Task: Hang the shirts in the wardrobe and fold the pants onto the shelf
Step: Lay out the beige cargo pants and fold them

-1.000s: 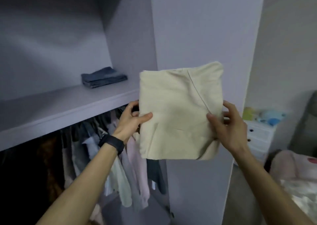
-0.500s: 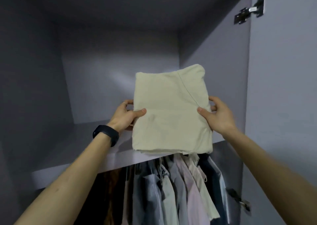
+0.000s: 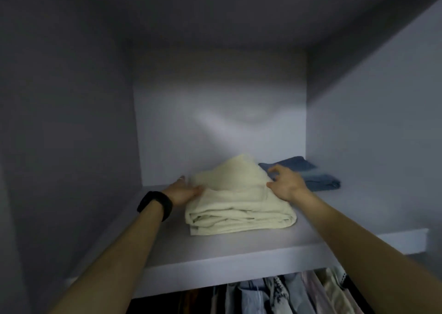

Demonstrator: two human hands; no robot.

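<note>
Head view: cream pants (image 3: 239,209) lie folded on the shelf (image 3: 239,261), just left of the jeans (image 3: 315,177), I judge so the piles sit apart. My left grip (image 3: 185,191) pinches their left edge, likely to square them. My right grip (image 3: 284,182) has its thumb on the cloth, but the fingers are blurred, so clamped or not I cannot tell.

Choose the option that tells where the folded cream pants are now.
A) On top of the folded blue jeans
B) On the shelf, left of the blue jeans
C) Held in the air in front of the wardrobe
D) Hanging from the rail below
B: the cream pants lie on the shelf, with the blue jeans to their right.
</note>
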